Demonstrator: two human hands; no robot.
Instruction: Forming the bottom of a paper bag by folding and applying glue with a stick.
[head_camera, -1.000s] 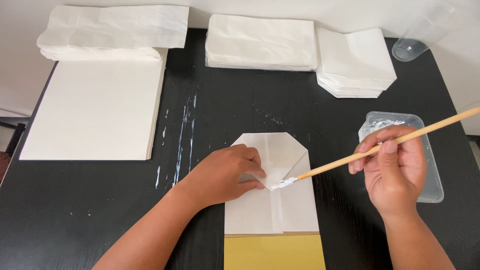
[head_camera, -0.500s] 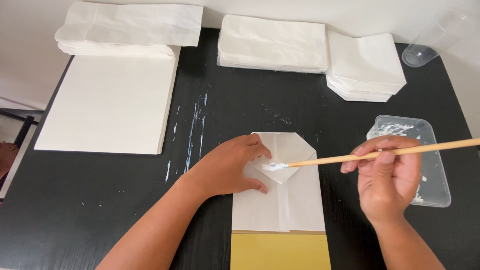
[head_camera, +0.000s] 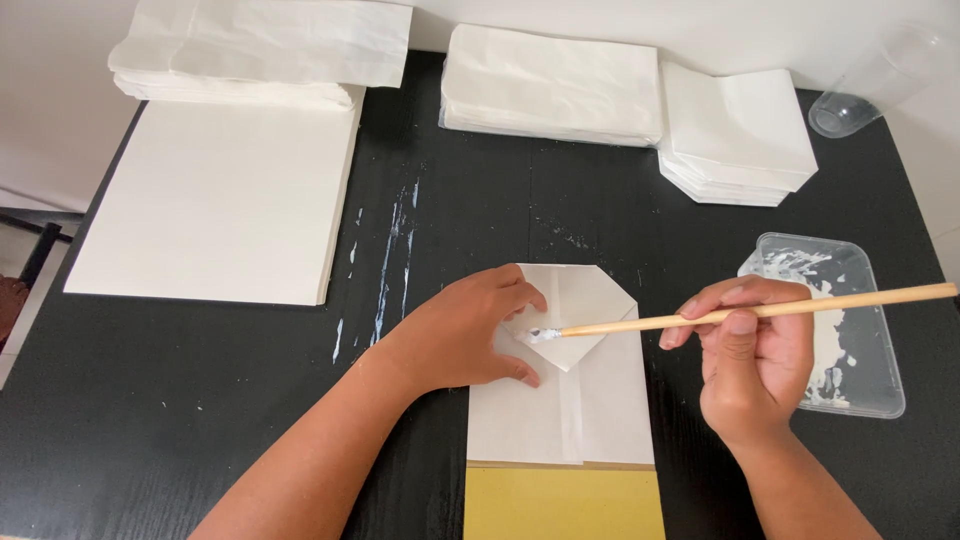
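A white paper bag (head_camera: 590, 400) with folded corner flaps lies flat on the black table (head_camera: 180, 410), over a yellow sheet (head_camera: 565, 505). My left hand (head_camera: 465, 335) presses flat on the bag's left side, next to the folded flap. My right hand (head_camera: 755, 355) grips a long wooden brush (head_camera: 760, 310) near its middle. The brush's white, glue-covered tip touches the triangular flap just beside my left fingers.
A clear plastic tray (head_camera: 860, 390) smeared with white glue sits right of my right hand. Stacks of white paper bags (head_camera: 550, 85) and folded pieces (head_camera: 735, 135) line the far edge. A large white sheet stack (head_camera: 215, 200) lies at left. A clear cup (head_camera: 850, 100) lies at far right.
The brush tip has slid leftward and slightly up across the flap toward my left fingers. The handle has flattened to nearly horizontal. My left hand stays pressed on the bag.
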